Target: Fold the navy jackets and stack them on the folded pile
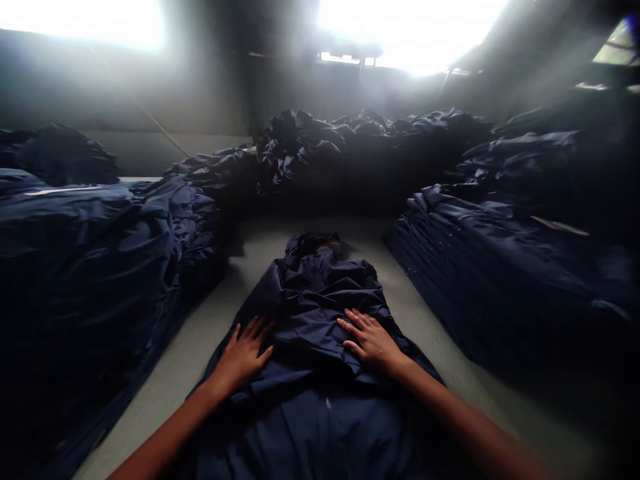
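A dark navy hooded jacket (320,293) lies spread on the pale work surface in front of me, its hood at the far end. My left hand (243,352) rests flat on the left side of the jacket, fingers spread. On the right side, my right hand (369,340) also lies palm down on the cloth with its fingers apart. Between the hands the fabric is wrinkled, and its lower part falls in shadow toward me. Neither hand grips the cloth.
Tall stacks of navy garments stand on the left (110,233) and on the right (465,260). Behind the jacket, a heap of crumpled dark garments (360,147) spans the back. The pale table surface (200,340) shows along both sides of the jacket. Bright windows glare above.
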